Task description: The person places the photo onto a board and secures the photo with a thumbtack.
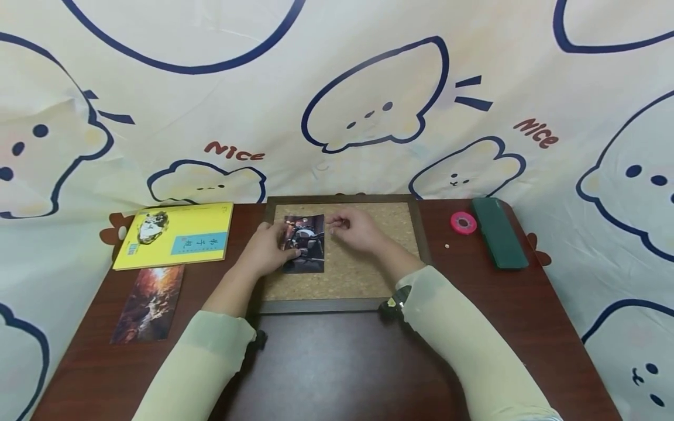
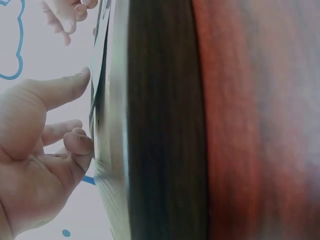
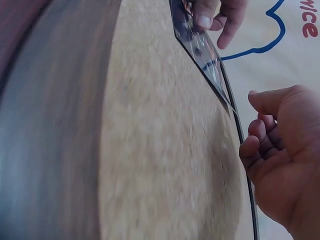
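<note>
A dark photo print (image 1: 310, 245) lies on the left part of a brown-framed cork board (image 1: 363, 280). My left hand (image 1: 265, 251) rests at the photo's left edge, its thumb on the printed face. In the right wrist view, that thumb (image 3: 204, 21) presses on the photo from above. Close to the photo's upper right edge is my right hand (image 1: 358, 229), over the cork. Its thumb (image 3: 267, 101) is extended and the other fingers are loosely bent, with nothing visible between them.
Left of the board lie a yellow book (image 1: 205, 219) and a second photo print (image 1: 150, 304) in orange and dark tones. At the right are a pink ring-shaped roll (image 1: 464, 223), a tiny pale bit (image 1: 447, 246) and a dark green case (image 1: 500, 234). A patterned cloth (image 1: 368, 169) hangs behind.
</note>
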Demonstrator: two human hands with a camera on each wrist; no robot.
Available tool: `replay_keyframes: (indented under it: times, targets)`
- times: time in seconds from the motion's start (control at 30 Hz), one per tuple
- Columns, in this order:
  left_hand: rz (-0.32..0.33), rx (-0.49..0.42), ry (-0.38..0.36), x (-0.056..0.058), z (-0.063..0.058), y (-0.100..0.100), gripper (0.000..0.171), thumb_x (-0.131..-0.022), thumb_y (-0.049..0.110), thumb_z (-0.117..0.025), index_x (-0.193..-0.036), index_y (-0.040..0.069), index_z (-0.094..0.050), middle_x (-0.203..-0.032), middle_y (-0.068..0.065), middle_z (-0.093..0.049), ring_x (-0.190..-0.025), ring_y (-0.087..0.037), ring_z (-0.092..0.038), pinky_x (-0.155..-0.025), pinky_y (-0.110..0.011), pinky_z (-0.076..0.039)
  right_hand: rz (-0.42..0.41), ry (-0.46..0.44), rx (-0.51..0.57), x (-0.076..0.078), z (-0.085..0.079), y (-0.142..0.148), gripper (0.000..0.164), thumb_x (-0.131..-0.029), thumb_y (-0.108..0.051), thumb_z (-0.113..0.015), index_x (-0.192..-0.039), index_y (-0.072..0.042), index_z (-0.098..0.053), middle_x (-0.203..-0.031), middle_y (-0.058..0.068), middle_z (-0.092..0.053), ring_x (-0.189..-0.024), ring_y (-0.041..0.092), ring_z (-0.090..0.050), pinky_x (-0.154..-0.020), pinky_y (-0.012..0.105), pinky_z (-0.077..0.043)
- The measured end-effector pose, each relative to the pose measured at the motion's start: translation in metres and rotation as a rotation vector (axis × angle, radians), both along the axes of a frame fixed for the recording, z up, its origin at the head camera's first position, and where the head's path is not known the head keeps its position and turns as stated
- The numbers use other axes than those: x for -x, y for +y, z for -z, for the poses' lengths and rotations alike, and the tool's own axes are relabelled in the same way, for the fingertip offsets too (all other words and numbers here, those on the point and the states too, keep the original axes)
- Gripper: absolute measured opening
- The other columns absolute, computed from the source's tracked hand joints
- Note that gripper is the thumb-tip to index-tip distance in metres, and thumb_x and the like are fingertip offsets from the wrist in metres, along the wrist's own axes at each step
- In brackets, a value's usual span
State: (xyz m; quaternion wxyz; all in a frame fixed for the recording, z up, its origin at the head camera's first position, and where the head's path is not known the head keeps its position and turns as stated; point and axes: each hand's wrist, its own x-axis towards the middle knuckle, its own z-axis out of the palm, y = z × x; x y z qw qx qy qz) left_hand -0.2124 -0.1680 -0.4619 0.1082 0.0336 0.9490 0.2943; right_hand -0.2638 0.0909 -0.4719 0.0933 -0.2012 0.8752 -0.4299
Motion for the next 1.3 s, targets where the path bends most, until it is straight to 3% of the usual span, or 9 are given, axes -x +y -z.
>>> replay_keyframes:
  times: [0.33,0.73,1.0,1.3]
  targets:
    - [0.027,-0.040,0.067,-0.016,-0.001,-0.008,0.075,-0.091,0.035,-0.079,-0.154,0.008,-0.048,-0.130,-0.019,-0.054,-0.110,-0.035,-0.055,-0.097,-0.057,-0.050,-0.002,0.049,-0.018,-0.019,-0.003,0.025,0.024,-0.098,-0.013,-0.070,-0.120,-0.005,-0.074,-0.110,0.003,-0.071,-0.101,0.018,-0.064,-0.093,0.034,-0.053]
    - [0.023,-0.033,0.154,-0.040,-0.009,-0.020,0.058,-0.094,0.028,-0.077,-0.145,0.009,-0.059,-0.116,-0.013,-0.060,-0.092,-0.028,-0.054,-0.074,-0.041,-0.048,0.014,0.128,-0.052,-0.045,-0.001,0.062,0.021,-0.096,-0.015,-0.073,-0.116,-0.008,-0.076,-0.104,0.000,-0.067,-0.100,0.019,-0.062,-0.089,0.037,-0.053]
    - [0.023,-0.004,0.188,-0.054,-0.007,-0.035,0.052,-0.094,0.029,-0.078,-0.138,0.004,-0.064,-0.114,-0.013,-0.062,-0.093,-0.028,-0.055,-0.079,-0.044,-0.050,0.012,0.153,-0.042,-0.055,0.004,0.078,0.019,-0.095,-0.013,-0.073,-0.112,-0.006,-0.076,-0.101,0.001,-0.068,-0.094,0.018,-0.063,-0.084,0.036,-0.054]
    - [0.041,0.010,0.225,-0.068,-0.005,-0.053,0.047,-0.094,0.028,-0.078,-0.133,0.006,-0.066,-0.112,-0.012,-0.064,-0.090,-0.026,-0.056,-0.075,-0.042,-0.048,0.039,0.198,-0.094,-0.072,0.008,0.107,0.019,-0.095,-0.015,-0.075,-0.113,-0.009,-0.077,-0.100,-0.004,-0.070,-0.093,0.014,-0.064,-0.081,0.036,-0.054]
